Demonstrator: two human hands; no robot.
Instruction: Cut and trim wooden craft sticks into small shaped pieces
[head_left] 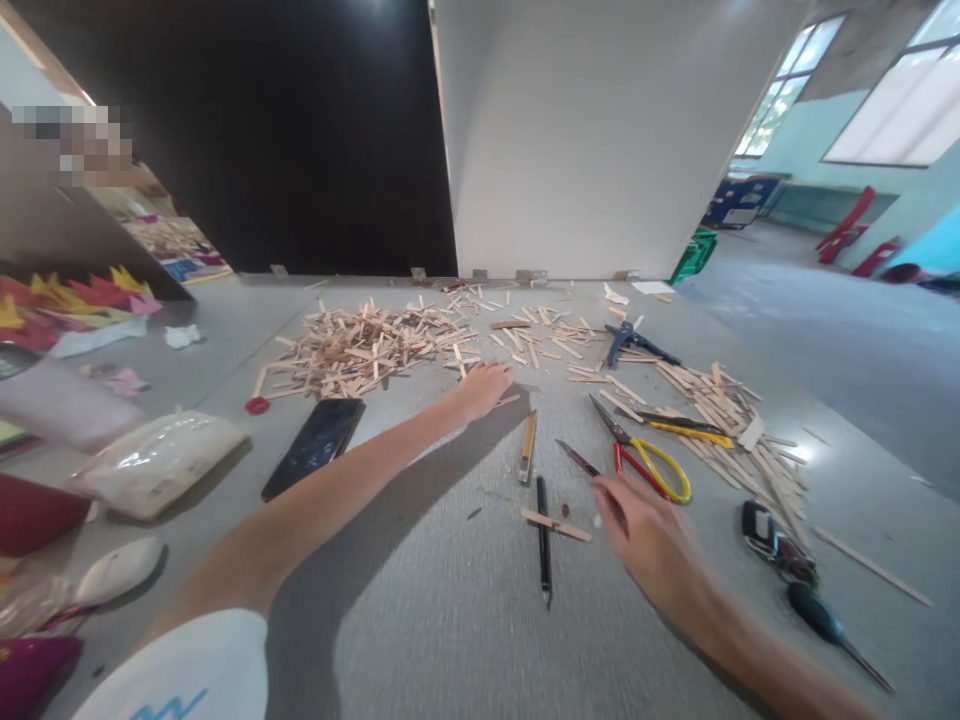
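The left hand [480, 392] reaches palm down over the middle of the tabletop [442, 620], its fingers loosely extended and close together above the thin wooden sticks [510, 400]; whether they pinch one cannot be told. The right hand [645, 525] is blurred, its fingers curled at the near end of a slim pointed blade [576, 457]; whether they grip it is unclear.

A heap of sticks [367, 345] lies beyond the left forearm, with more scattered across to the right. Between the hands are a yellow cutter [528, 448] and a black pen [543, 570] crossed by a short stick [574, 531]. Scissors [660, 465] with a yellow and red handle lie just beyond the right hand, blue-handled cutters [622, 342] farther off. A phone [313, 448] rests beside the left forearm; keys [780, 550] and a screwdriver [825, 615] lie at the right.

Black [277, 130] and white [585, 130] panels stand behind; windows [889, 110] and a red extinguisher [876, 258] show at right.
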